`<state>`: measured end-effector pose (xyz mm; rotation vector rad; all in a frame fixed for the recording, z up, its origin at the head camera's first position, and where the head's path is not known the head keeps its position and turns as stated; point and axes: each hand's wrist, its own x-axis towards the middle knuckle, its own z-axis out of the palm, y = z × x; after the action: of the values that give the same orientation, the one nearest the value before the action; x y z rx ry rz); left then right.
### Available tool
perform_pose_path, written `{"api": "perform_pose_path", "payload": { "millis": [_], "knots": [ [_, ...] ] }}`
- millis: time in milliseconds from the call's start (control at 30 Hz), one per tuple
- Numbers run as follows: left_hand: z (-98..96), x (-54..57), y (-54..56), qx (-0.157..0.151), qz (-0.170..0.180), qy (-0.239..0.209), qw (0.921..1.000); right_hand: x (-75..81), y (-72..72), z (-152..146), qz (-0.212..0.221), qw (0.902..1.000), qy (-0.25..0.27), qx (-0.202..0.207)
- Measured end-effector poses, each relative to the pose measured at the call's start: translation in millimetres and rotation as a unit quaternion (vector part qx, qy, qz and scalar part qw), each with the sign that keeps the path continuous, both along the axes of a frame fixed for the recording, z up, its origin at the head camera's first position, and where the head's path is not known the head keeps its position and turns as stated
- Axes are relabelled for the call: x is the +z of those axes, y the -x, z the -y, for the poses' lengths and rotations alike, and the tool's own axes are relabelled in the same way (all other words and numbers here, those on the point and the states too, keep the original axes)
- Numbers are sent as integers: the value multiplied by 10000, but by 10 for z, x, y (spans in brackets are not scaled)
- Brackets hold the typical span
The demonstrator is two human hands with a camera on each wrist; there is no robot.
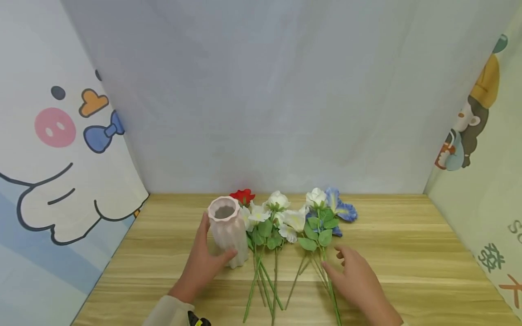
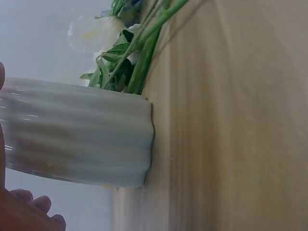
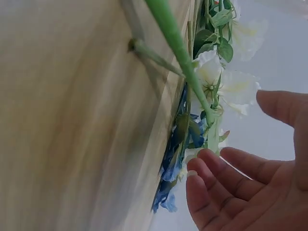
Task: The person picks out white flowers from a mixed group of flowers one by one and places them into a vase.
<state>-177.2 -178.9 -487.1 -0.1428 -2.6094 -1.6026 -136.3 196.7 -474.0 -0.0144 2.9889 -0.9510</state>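
Note:
A pale pink fluted vase point(image 1: 230, 235) with a scalloped rim stands upright on the table, its mouth showing no flowers. My left hand point(image 1: 205, 256) grips it from the left, thumb across the front and fingers behind, partly hidden. In the left wrist view the vase point(image 2: 79, 132) has its base on the wood. My right hand point(image 1: 356, 276) is beside the green stem point(image 1: 331, 285) of a white rose point(image 1: 316, 198), its thumb close to the stem. The right wrist view shows the right hand point(image 3: 250, 178) with fingers slightly bent and apart, holding nothing.
Between the hands lie several artificial flowers: a red one point(image 1: 243, 195), another white rose point(image 1: 278, 200), white lily-like blooms point(image 1: 295, 219) and blue ones point(image 1: 346, 211). Their stems cross toward the table's point(image 1: 408, 253) front. A grey cloth point(image 1: 285, 90) hangs behind; printed cloths flank both sides.

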Motion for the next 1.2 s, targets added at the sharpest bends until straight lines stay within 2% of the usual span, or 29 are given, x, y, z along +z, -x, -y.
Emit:
{"api": "perform_pose_path", "payload": {
  "millis": [133,267,433,633,800,1033,1200],
  "knots": [
    [-40,25,91,-62,-73,-541,9985,-28,111,22,205,9995,253,-38],
    [-102,31,154,-236,-184,-1064,9939,-64,196,34,370,9964,755,-82],
    [-188,8,166,-24,-76,-1402,9901,-74,270,57,486,9920,1150,-180],
    [-300,0,116,280,-134,-1570,9871,-84,338,50,598,9912,1146,-271],
    [-331,-2,104,282,-147,-1430,9892,-115,356,28,699,9871,1401,-345],
    [-303,-21,112,297,-210,-1290,9910,-142,376,55,889,9694,2262,-346],
    [-323,-89,97,368,-350,-1405,9888,-145,392,47,927,9619,2539,-411]
  ]
}}
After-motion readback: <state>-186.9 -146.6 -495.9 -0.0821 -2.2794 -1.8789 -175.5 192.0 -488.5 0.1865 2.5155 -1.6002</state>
